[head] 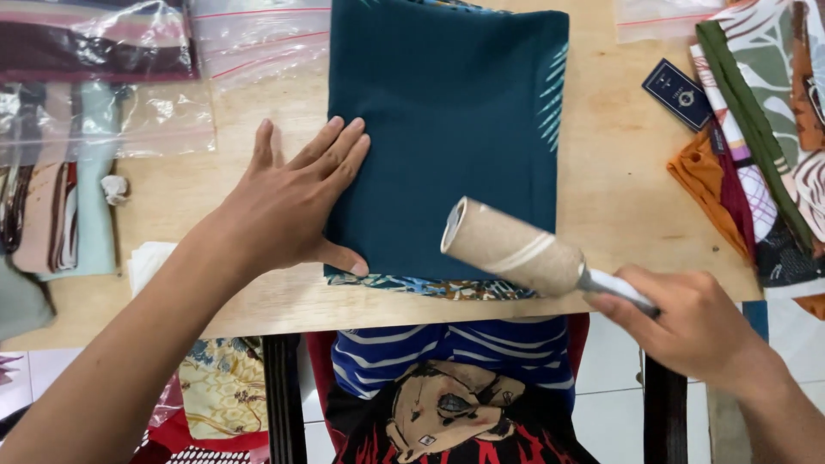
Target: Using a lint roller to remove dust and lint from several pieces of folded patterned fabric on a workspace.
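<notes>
Here, at the counter [619, 185]:
Left hand [288, 202]: fingers released, flat on the folded teal cloth's [447, 112] left edge.
Right hand [692, 322]: fingers clenched around the lint roller [516, 249].
Roller: hovering over the cloth's near edge.
Progress: judging by this, rolling is underway; cloth looks clean, unbagged.

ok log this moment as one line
left hand flat on folded teal cloth | right hand holds lint roller above cloth edge
</notes>
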